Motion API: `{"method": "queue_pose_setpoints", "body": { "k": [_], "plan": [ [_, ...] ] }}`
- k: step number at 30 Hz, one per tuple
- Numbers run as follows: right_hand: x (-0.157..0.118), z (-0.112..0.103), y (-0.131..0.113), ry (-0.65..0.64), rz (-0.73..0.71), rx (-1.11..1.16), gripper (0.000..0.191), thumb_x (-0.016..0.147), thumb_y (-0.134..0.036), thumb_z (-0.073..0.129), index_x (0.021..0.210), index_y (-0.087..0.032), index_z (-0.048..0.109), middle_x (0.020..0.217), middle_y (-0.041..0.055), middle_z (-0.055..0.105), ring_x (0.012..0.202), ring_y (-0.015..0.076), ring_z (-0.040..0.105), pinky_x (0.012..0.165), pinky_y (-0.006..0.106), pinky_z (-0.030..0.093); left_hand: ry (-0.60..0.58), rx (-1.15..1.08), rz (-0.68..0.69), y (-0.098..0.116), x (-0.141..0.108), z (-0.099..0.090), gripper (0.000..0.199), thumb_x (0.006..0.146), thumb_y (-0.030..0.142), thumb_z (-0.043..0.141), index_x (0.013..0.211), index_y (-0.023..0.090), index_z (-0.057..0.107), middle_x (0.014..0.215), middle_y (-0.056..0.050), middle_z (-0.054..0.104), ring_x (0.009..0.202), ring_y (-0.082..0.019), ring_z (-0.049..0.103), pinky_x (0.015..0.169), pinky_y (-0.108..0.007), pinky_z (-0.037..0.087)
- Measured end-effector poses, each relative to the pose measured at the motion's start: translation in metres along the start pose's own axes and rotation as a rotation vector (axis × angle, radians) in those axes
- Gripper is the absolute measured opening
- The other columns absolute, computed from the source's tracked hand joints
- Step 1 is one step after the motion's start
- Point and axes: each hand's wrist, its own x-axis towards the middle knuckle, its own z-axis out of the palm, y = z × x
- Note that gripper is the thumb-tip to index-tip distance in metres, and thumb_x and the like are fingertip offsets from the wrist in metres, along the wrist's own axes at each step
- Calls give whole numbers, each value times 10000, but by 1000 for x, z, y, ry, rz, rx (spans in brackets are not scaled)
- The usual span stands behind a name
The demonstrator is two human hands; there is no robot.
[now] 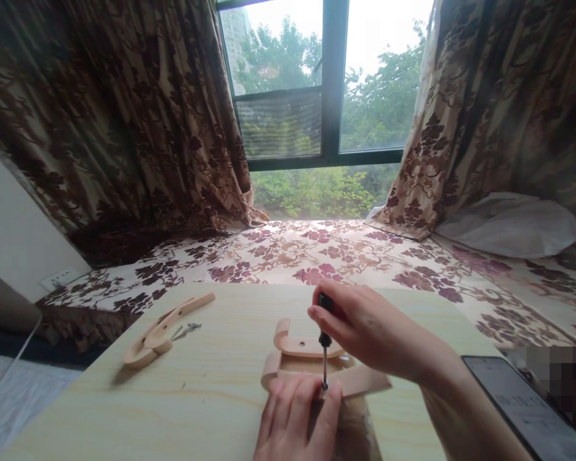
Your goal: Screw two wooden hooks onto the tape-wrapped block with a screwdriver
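My right hand (pixel 350 320) is closed round the black handle of a screwdriver (pixel 325 358), which stands upright. Its tip meets a screw in a curved, light wooden piece (pixel 365 382). Fingers spread, my left hand (pixel 297 410) presses down on that same piece, one finger on each side of the screwdriver tip. Just behind lies a second curved wooden piece (pixel 302 346) with a screw head in it. Both pieces rest on a brown board or block (pixel 360 429), partly hidden under my left hand.
More curved wooden pieces (pixel 168 330) lie at the left of the pale wooden table (pixel 211 410), beside several loose screws (pixel 189 330). A phone (pixel 523 403) is at the right edge. Beyond are a flowered window seat (pixel 326 250), curtains (pixel 182 128) and a white plastic bag (pixel 513 224).
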Motion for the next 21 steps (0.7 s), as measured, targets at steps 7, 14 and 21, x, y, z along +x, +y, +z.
{"method": "queue_pose_setpoints", "body": {
  "k": [7, 14, 21],
  "plan": [
    [0, 5, 1, 10, -12, -39, 131, 910, -280, 434, 816, -197, 473, 693, 11, 580, 617, 142, 496, 579, 258, 324, -45, -62, -33, 4, -3, -1, 636, 795, 590, 539, 1314, 234, 446, 1108, -50, 628, 1009, -208, 599, 834, -323, 505],
    [1, 9, 2, 26, -1, -90, 120, 903, -274, 422, 809, -202, 438, 693, 16, 574, 612, 145, 489, 571, 261, 304, -23, -104, -69, 0, -3, -1, 613, 781, 547, 560, 1309, 260, 435, 1113, -20, 628, 987, -198, 612, 815, -309, 523],
    [1, 16, -3, 39, -4, -104, 123, 904, -272, 403, 805, -207, 436, 687, 29, 592, 612, 163, 512, 579, 274, 317, 386, -41, -343, 23, 14, 19, 198, 895, 252, 449, 952, 339, 617, 855, 63, 657, 806, -116, 611, 761, -241, 461]
  ]
}}
